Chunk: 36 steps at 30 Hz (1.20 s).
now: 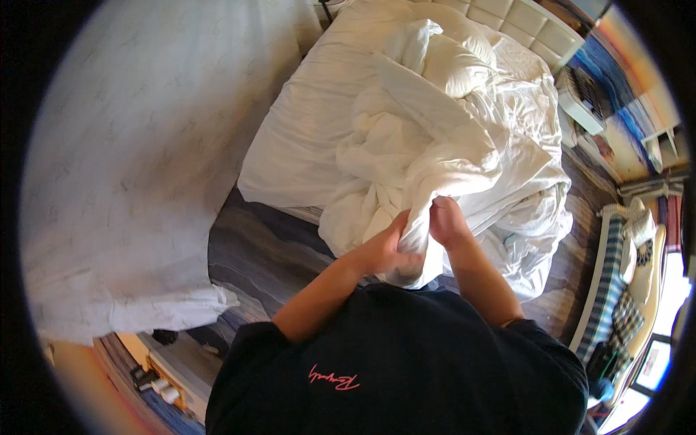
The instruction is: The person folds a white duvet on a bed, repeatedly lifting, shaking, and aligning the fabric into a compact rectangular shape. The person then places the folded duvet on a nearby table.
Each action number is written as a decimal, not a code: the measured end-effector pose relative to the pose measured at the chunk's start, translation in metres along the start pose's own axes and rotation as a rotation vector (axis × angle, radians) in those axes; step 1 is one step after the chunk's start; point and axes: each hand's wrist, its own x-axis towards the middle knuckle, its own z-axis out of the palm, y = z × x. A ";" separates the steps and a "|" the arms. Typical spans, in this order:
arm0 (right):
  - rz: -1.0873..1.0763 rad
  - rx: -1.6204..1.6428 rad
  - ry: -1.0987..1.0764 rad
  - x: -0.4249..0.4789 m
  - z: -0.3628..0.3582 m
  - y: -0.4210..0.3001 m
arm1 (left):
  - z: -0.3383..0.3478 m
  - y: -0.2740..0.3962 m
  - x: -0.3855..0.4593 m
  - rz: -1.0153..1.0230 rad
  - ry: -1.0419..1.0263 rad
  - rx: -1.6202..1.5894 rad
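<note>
In front of my chest, both hands hold a bunched white duvet or duvet cover (435, 136). My left hand (389, 247) wraps around a hanging fold, with the thumb toward the bed and the fingers partly behind the cloth. Close beside it, my right hand (447, 220) pinches the same fabric near a raised edge. The fabric lies in heaps over the middle and right of the bed (299, 130) and hangs past its foot. Toward the headboard, white pillows (454, 65) rest partly among the folds.
A pale curtain or drape (136, 136) hangs along the left side. The padded headboard (522, 24) stands at the far end. Right of the bed is a white nightstand (579, 103); a sofa with checked cushions (603, 272) stands farther right. Wavy-patterned flooring (261, 239) shows below the bed.
</note>
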 end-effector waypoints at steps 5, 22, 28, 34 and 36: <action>-0.232 0.081 0.245 0.010 0.061 0.024 | -0.057 -0.013 -0.076 -0.259 0.070 0.179; -0.248 -1.297 0.233 0.077 -0.024 0.152 | -0.202 0.097 -0.037 0.307 0.665 -0.572; 0.530 -1.175 0.442 0.077 -0.056 0.186 | -0.217 0.149 -0.016 0.498 0.443 -0.724; 0.605 0.616 0.380 0.131 -0.066 0.213 | -0.237 0.147 0.011 0.577 -0.110 -0.723; 0.444 0.754 0.247 0.146 -0.065 0.214 | -0.248 0.144 0.023 0.602 -0.229 -0.669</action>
